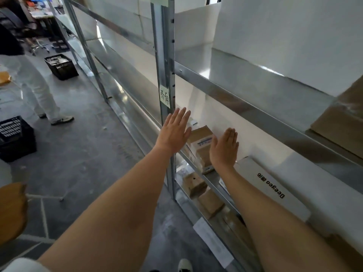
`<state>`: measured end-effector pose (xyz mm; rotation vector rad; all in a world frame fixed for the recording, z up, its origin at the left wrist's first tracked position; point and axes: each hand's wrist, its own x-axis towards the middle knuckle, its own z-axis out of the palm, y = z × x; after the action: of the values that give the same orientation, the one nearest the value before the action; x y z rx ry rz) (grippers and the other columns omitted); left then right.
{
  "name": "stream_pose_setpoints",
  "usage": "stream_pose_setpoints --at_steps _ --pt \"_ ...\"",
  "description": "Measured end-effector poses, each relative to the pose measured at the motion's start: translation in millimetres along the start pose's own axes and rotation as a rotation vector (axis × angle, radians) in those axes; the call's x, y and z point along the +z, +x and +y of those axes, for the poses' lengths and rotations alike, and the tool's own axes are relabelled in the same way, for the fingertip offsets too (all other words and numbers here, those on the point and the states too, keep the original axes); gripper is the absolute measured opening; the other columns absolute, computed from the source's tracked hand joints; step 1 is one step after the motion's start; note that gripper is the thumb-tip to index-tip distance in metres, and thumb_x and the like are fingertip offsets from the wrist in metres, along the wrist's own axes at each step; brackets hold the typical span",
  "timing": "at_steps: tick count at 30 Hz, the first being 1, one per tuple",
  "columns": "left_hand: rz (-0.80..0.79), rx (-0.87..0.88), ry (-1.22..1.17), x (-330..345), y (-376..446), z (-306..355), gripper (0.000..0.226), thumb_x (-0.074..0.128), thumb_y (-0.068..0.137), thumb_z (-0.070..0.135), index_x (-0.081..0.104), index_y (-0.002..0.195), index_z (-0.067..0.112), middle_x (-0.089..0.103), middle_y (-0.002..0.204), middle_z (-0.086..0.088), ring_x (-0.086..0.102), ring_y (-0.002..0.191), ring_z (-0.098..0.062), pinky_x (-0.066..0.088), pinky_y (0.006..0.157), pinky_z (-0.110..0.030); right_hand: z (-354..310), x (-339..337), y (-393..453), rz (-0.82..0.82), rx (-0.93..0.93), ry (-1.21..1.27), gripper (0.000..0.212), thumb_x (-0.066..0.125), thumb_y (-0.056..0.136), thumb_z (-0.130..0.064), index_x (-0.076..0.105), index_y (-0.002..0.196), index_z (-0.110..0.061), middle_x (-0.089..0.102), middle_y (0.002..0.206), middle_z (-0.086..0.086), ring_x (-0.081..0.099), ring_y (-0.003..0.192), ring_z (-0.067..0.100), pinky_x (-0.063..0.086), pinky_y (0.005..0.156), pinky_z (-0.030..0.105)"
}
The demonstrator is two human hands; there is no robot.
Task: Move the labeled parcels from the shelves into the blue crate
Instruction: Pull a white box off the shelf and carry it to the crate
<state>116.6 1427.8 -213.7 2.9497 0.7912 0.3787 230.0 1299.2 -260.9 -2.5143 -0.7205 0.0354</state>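
Observation:
A small brown cardboard parcel (201, 143) with a white-and-blue label stands on a metal shelf (214, 180), between my two hands. My left hand (174, 132) is flat with fingers spread, just left of the parcel and in front of the shelf upright. To the parcel's right is my right hand (225, 149), also flat and open, palm facing the box. Neither hand grips it. Two more brown parcels (194, 183) (211, 203) lie on the shelf below. No blue crate is in view.
A long white box (275, 189) printed "Deegeo" lies to the right on the same shelf. Dark plastic crates (16, 138) (61, 66) stand on the grey floor at left. A person in white trousers (37, 85) stands there. A wooden stool seat (11, 211) is at bottom left.

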Motion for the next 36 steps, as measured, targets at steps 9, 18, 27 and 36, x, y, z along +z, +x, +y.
stream_pose_setpoints --at_steps 9,18,27,36 --pt "-0.175 0.059 -0.182 54.2 53.8 -30.2 0.057 0.024 0.103 0.037 0.007 0.154 0.017 0.002 0.162 -0.006 -0.003 0.149 -0.024 0.003 0.122 -0.042 6.8 33.1 18.3 0.002 0.312 0.230 0.070 0.036 0.103 -0.034 0.002 0.154 0.000 0.002 0.163 0.015 0.001 0.151 0.026 0.007 0.122 0.036" --pt "-0.611 -0.304 -0.848 117.2 82.8 -59.2 0.052 0.035 0.095 0.035 0.042 0.130 -0.002 0.054 0.117 -0.020 0.052 0.098 -0.028 0.043 0.090 -0.035 -23.0 69.4 -18.9 0.343 0.624 0.566 0.057 0.044 0.098 -0.040 0.039 0.138 0.001 0.044 0.140 0.020 0.041 0.131 0.035 0.033 0.107 0.036" --pt "-0.641 -0.460 -1.237 92.8 91.1 -77.0 0.023 0.039 0.098 0.021 0.059 0.103 0.011 0.059 0.085 -0.004 0.057 0.084 -0.022 0.047 0.066 -0.026 -48.2 63.7 -38.3 0.283 0.823 0.997 0.051 0.041 0.102 -0.041 0.033 0.149 -0.021 0.043 0.133 -0.012 0.044 0.118 0.011 0.032 0.100 0.026" --pt "-0.701 -0.426 -1.441 57.0 95.1 -74.8 0.028 0.038 0.099 0.036 0.060 0.089 0.022 0.069 0.085 0.001 0.064 0.078 -0.019 0.047 0.062 -0.028 -60.8 28.6 -43.2 0.226 0.782 1.131 0.039 0.050 0.090 -0.061 0.057 0.119 -0.036 0.063 0.120 -0.005 0.057 0.117 0.024 0.046 0.102 0.045"
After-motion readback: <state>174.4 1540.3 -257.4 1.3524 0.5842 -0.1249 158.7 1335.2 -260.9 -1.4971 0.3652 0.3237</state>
